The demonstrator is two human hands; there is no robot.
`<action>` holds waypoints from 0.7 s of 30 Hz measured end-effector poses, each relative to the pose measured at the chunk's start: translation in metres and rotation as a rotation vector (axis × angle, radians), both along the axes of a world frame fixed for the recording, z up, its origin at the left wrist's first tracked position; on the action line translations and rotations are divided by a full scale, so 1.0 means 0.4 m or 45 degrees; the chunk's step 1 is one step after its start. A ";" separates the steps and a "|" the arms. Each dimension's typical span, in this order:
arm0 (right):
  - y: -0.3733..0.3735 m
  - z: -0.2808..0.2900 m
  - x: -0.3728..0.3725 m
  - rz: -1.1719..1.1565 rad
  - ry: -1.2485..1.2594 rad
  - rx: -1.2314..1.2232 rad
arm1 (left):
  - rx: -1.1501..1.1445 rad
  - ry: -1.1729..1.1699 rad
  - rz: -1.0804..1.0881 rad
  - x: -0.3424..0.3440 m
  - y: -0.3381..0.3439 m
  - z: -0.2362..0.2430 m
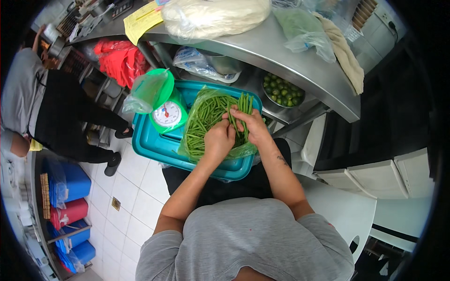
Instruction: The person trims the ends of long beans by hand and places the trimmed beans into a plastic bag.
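Cut green beans [206, 110] fill an opened, see-through green plastic bag [191, 149], which lies on a teal plastic lid [146, 140] in front of me. In my right hand [253, 124] a small bunch of long green beans [245, 104] stands upright over the right side of the bag. My left hand [220, 139] is closed just beside it, above the pile; its fingertips are turned away, so what they pinch is hidden. On the lid's left part stands a green dial scale [167, 114] with a clear plastic bag [143, 93] on its pan.
Ahead runs a steel counter [281, 56] bearing a large white bag [215, 18]. Under it sits a bowl of small green limes [282, 91]. Another person [61, 107] stands at the left by shelves. Blue bins [70, 180] line the lower left; a white chair [342, 206] is at my right.
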State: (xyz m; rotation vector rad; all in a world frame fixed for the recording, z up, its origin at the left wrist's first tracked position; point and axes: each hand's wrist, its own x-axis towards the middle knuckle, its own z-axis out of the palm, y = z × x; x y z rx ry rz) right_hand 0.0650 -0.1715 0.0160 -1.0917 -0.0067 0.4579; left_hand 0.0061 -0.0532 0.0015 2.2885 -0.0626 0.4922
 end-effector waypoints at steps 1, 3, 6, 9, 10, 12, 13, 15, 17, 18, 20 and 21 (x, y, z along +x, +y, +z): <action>0.000 0.001 0.001 0.028 -0.020 -0.046 | -0.021 0.046 0.004 -0.001 -0.004 0.004; -0.002 -0.005 0.003 0.053 -0.040 -0.091 | -0.022 0.100 -0.014 -0.001 -0.004 0.002; -0.006 -0.015 0.009 0.023 -0.080 -0.151 | -0.049 0.175 -0.073 0.003 0.002 0.004; -0.008 -0.003 0.011 0.051 -0.133 -0.252 | -0.152 0.264 -0.126 0.009 0.020 0.021; -0.008 0.000 0.013 0.074 -0.178 -0.318 | -0.232 0.326 -0.138 0.011 0.025 0.029; -0.007 0.008 0.015 0.101 -0.228 -0.384 | -0.238 0.359 -0.161 0.010 0.032 0.035; -0.008 0.014 0.017 0.091 -0.221 -0.455 | -0.243 0.391 -0.187 0.013 0.035 0.039; -0.011 0.026 0.027 0.082 -0.223 -0.527 | -0.213 0.196 -0.174 0.029 0.050 0.053; -0.020 0.037 0.039 0.261 -0.251 -0.513 | -0.095 0.023 -0.078 0.038 0.075 0.068; -0.025 0.044 0.043 0.263 -0.258 -0.513 | -0.095 0.017 -0.074 0.047 0.085 0.075; -0.032 0.062 0.047 0.438 -0.292 -0.618 | -0.139 -0.033 -0.122 0.070 0.103 0.100; -0.035 0.058 0.054 0.438 -0.296 -0.617 | -0.196 0.080 -0.155 0.081 0.112 0.114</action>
